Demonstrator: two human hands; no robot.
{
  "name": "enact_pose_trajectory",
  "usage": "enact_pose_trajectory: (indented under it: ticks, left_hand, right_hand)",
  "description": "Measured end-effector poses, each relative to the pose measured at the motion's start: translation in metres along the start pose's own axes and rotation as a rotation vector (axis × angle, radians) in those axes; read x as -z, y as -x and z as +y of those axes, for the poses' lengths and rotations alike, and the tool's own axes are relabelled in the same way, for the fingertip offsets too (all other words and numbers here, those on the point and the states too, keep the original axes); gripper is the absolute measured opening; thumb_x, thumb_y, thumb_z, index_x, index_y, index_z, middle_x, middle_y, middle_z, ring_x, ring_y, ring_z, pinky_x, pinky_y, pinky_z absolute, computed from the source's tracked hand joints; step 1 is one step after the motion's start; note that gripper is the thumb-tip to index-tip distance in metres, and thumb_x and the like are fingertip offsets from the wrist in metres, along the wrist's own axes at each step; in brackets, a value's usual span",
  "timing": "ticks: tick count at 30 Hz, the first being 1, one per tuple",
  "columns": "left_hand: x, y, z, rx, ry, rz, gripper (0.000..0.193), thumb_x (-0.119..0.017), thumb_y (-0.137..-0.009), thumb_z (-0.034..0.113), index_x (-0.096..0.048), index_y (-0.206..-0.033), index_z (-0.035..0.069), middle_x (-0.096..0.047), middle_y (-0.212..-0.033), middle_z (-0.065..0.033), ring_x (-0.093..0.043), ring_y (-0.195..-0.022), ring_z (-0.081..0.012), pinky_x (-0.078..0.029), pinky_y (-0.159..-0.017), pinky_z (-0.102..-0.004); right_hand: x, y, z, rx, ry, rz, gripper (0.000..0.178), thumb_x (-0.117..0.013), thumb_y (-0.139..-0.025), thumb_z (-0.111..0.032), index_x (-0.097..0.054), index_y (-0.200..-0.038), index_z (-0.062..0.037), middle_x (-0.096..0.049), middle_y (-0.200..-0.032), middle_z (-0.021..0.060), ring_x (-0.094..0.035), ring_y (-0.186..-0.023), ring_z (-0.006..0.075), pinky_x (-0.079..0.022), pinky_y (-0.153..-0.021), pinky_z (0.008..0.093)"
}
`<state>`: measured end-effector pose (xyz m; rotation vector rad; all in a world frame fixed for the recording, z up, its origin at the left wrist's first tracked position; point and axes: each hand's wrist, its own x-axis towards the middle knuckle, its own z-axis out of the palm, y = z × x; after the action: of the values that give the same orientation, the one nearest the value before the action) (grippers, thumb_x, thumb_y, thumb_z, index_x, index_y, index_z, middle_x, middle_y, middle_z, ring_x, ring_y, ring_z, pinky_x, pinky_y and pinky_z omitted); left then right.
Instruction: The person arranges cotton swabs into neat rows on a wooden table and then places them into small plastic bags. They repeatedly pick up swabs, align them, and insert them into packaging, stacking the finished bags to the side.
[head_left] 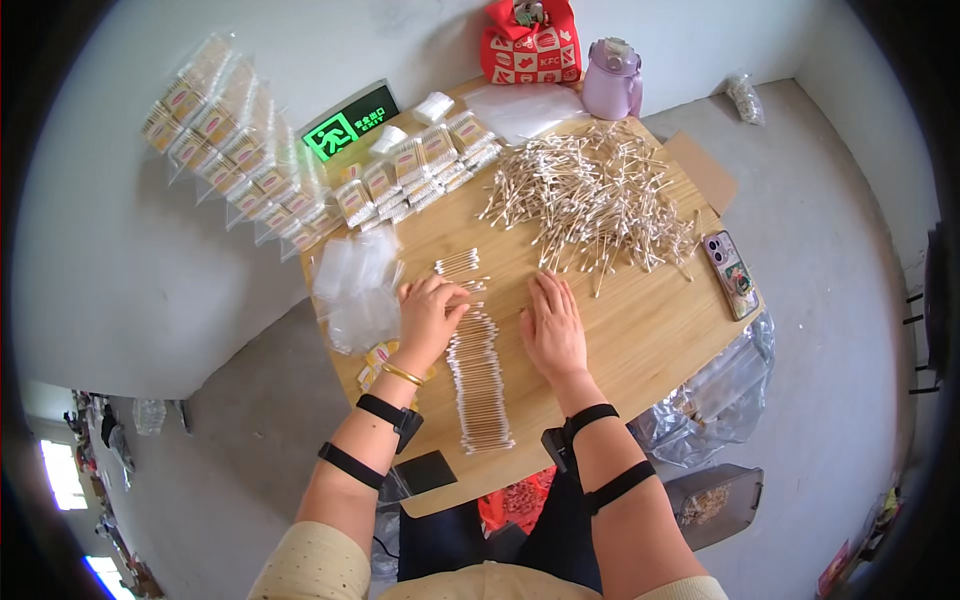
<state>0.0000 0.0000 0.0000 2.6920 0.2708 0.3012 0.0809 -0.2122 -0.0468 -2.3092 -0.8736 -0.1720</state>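
Cotton swabs [480,375] lie partly ordered on the table [640,310], filled packs [411,163] stacked, one row aligned, a large heap [600,200] left loose, the left hand [428,315] curling its fingers over the row, any grip unclear, and the right hand [555,328] flat, fingers nearly straight, seemingly holding nothing.

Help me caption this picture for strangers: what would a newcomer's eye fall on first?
Probably the big loose heap of cotton swabs on the far right of the wooden table. Next comes the neat column of swabs running past the left hand toward the near edge. Beyond the far edge, at left, the green running-figure sign stands out.
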Motion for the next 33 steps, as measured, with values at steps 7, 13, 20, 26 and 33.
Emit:
enact_pose_trajectory:
  ticks: [7, 13, 20, 26, 33]
  left_hand:
    - [0.025, 0.036, 0.017, 0.188, 0.515, 0.303, 0.034, -0.057, -0.086, -0.015, -0.068, -0.109, 0.008, -0.064, -0.119, -0.0077, -0.061, -0.107, -0.0224, -0.055, -0.085, -0.0367]
    - [0.056, 0.123, 0.037, 0.569, 1.196, 0.216, 0.05, -0.058, -0.086, -0.017, -0.062, -0.129, 0.009, -0.049, -0.152, -0.0059, -0.05, -0.14, -0.0245, -0.057, -0.101, -0.0384]
    - [0.092, 0.166, 0.068, 0.557, 1.543, 0.188, 0.059, -0.051, -0.087, -0.021, -0.057, -0.137, 0.009, -0.046, -0.155, -0.0078, -0.047, -0.145, -0.0277, -0.052, -0.113, -0.0452]
    - [0.122, 0.191, 0.12, 0.369, 1.543, 0.13, 0.065, -0.046, -0.084, -0.021, -0.053, -0.142, 0.009, -0.043, -0.158, -0.0083, -0.046, -0.146, -0.0274, -0.05, -0.112, -0.0424]
    - [0.13, 0.234, 0.158, 0.203, 1.55, 0.056, 0.071, -0.044, -0.083, -0.02, -0.046, -0.147, 0.008, -0.04, -0.159, -0.0089, -0.041, -0.149, -0.028, -0.045, -0.116, -0.0416]
  right_hand:
    - [0.004, 0.003, -0.004, 0.002, -0.032, 0.069, 0.047, -0.058, -0.096, -0.015, -0.056, -0.139, 0.0019, -0.052, -0.146, 0.0174, -0.042, -0.146, 0.0332, -0.029, -0.127, 0.0487]
    - [0.015, 0.006, -0.008, 0.003, -0.062, 0.17, 0.035, -0.062, -0.092, -0.011, -0.063, -0.127, -0.0066, -0.056, -0.134, 0.0158, -0.049, -0.131, 0.0368, -0.036, -0.116, 0.0516]
    - [0.058, 0.054, -0.084, 0.069, -0.407, 0.092, 0.023, -0.069, -0.093, -0.011, -0.066, -0.115, -0.0066, -0.064, -0.108, 0.0115, -0.058, -0.104, 0.0305, -0.045, -0.092, 0.0421]
    - [0.122, 0.101, -0.171, -0.036, -1.014, -0.292, 0.018, -0.073, -0.097, -0.012, -0.066, -0.11, -0.0016, -0.069, -0.089, 0.0016, -0.061, -0.08, 0.0105, -0.047, -0.072, 0.0279]
    - [0.131, 0.151, -0.184, -0.125, -1.105, -0.264, 0.012, -0.068, -0.102, -0.011, -0.064, -0.103, -0.0004, -0.067, -0.085, 0.0013, -0.059, -0.075, 0.007, -0.05, -0.067, 0.0264]
